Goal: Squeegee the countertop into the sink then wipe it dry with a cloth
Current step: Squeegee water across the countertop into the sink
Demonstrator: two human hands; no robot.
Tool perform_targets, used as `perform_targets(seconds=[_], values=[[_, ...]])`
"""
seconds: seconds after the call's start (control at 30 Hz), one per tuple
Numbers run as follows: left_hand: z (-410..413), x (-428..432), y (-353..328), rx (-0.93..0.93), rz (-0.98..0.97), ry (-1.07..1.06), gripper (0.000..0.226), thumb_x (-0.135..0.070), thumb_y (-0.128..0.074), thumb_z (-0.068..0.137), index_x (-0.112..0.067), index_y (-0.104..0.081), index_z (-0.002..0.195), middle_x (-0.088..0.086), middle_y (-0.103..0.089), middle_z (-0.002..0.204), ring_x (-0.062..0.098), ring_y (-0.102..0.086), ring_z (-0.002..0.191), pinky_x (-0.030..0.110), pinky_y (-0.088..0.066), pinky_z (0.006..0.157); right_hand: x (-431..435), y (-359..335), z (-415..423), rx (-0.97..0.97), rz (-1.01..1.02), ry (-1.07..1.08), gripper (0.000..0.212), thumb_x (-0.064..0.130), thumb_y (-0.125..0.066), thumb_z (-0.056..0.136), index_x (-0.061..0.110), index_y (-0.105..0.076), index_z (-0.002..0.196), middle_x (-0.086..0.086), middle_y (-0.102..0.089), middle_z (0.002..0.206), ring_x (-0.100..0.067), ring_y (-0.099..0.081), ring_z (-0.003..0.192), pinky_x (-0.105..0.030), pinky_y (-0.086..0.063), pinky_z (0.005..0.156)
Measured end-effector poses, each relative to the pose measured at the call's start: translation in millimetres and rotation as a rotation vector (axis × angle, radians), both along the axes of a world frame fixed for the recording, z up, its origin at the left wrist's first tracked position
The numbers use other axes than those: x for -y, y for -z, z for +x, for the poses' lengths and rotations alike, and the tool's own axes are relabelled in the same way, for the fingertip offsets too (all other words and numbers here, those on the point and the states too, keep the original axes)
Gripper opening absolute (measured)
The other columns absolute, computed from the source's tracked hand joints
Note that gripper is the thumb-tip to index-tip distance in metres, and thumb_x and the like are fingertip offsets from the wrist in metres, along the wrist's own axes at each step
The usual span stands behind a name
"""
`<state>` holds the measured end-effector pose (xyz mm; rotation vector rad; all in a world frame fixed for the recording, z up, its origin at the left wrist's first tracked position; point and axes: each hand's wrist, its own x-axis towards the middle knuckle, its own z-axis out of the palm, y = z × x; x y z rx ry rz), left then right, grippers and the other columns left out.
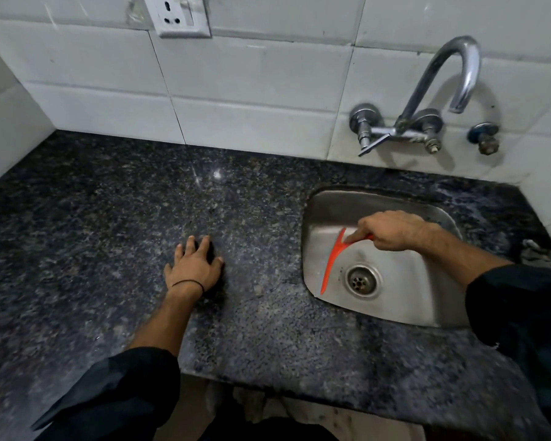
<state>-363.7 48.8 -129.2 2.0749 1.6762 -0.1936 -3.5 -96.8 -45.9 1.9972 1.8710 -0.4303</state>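
Observation:
The dark speckled granite countertop (115, 224) fills the lower left and middle of the head view. A steel sink (404, 297) is set into it at the right. My right hand (392, 230) grips the handle of an orange squeegee (331, 261), whose blade hangs over the sink's left side, just past the rim. My left hand (194, 265) rests flat on the countertop with its fingers spread, holding nothing. A grey cloth (541, 254) lies crumpled at the counter's far right edge, partly cut off by my right sleeve.
A chrome wall tap (439, 90) curves over the sink's back edge, with a second valve (485, 138) to its right. White tiles back the counter, and a socket plate (182, 15) sits high up. The counter's front edge runs across the bottom.

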Motion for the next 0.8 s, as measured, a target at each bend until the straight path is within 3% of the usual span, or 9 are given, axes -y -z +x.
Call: perform_targets(seconds=[0.23,0.4,0.6,0.63,0.7,0.73,0.77,0.8], values=[[-17.9,39.9,-0.8,0.066,0.057,-0.076,0.065,-0.053,-0.039,0.098,-0.035,-0.014,0.155,-0.002,-0.005,0.166,0.028,-0.003,0.152,0.057,-0.014,0.119,-19.7,-21.9,-31.9,-0.070,0.172,-0.197,0.071,0.011,-0.047,0.081,0.060,-0.045,0.133,0.014,-0.053,0.099,-0.017,-0.057,0.103,-0.031,-0.040,0.069],[-49.9,61.5,2.5,0.036,0.048,-0.207,0.063,-0.048,-0.039,0.099,-0.035,-0.014,0.155,-0.001,-0.003,0.166,0.028,-0.001,0.152,0.060,-0.012,0.118,-50.9,-14.9,-108.6,-0.157,0.194,-0.486,0.056,0.027,-0.038,0.087,0.048,-0.049,0.137,0.008,-0.056,0.108,-0.017,-0.057,0.103,-0.032,-0.041,0.066],[-78.1,78.9,16.2,0.005,-0.072,-0.271,0.065,-0.059,-0.035,0.097,-0.046,-0.006,0.153,-0.011,0.010,0.164,0.021,0.006,0.152,0.063,-0.008,0.116,-72.1,9.9,-176.5,-0.165,0.149,-0.653,0.067,0.008,-0.047,0.087,0.052,-0.046,0.137,0.008,-0.055,0.110,-0.020,-0.056,0.106,-0.037,-0.043,0.065],[-78.4,79.8,16.5,0.005,-0.064,-0.272,0.065,-0.060,-0.034,0.097,-0.046,-0.006,0.153,-0.012,0.010,0.164,0.020,0.006,0.152,0.063,-0.009,0.115,-72.0,12.0,-175.5,-0.171,0.141,-0.660,0.061,0.013,-0.047,0.090,0.052,-0.047,0.136,0.008,-0.055,0.110,-0.020,-0.056,0.106,-0.038,-0.045,0.066],[-77.1,79.2,15.8,0.002,-0.064,-0.277,0.065,-0.060,-0.034,0.097,-0.046,-0.006,0.153,-0.012,0.010,0.164,0.021,0.005,0.152,0.064,-0.010,0.115,-64.6,14.0,-160.3,-0.215,0.109,-0.654,0.040,0.044,-0.041,0.096,0.052,-0.049,0.135,0.007,-0.058,0.109,-0.020,-0.057,0.104,-0.041,-0.049,0.071],[-76.4,78.6,15.4,0.000,-0.073,-0.279,0.065,-0.060,-0.034,0.097,-0.046,-0.005,0.153,-0.012,0.010,0.164,0.021,0.005,0.152,0.064,-0.010,0.115,-59.2,14.0,-148.5,-0.232,0.103,-0.656,0.044,0.057,-0.032,0.094,0.051,-0.050,0.134,0.007,-0.058,0.107,-0.020,-0.058,0.101,-0.042,-0.050,0.072],[-76.2,78.7,15.2,-0.005,-0.079,-0.279,0.065,-0.060,-0.033,0.097,-0.046,-0.004,0.153,-0.012,0.011,0.164,0.021,0.006,0.152,0.064,-0.010,0.115,-51.9,14.8,-133.6,-0.223,0.104,-0.656,0.048,0.058,-0.027,0.093,0.050,-0.051,0.134,0.005,-0.059,0.105,-0.021,-0.058,0.099,-0.042,-0.050,0.073],[-76.2,79.0,15.1,-0.009,-0.082,-0.278,0.064,-0.060,-0.033,0.097,-0.046,-0.004,0.153,-0.012,0.011,0.164,0.022,0.006,0.152,0.064,-0.010,0.115,-43.6,16.4,-117.0,-0.187,0.099,-0.634,0.047,0.044,-0.030,0.094,0.048,-0.051,0.135,0.005,-0.058,0.104,-0.021,-0.057,0.098,-0.042,-0.050,0.074]])
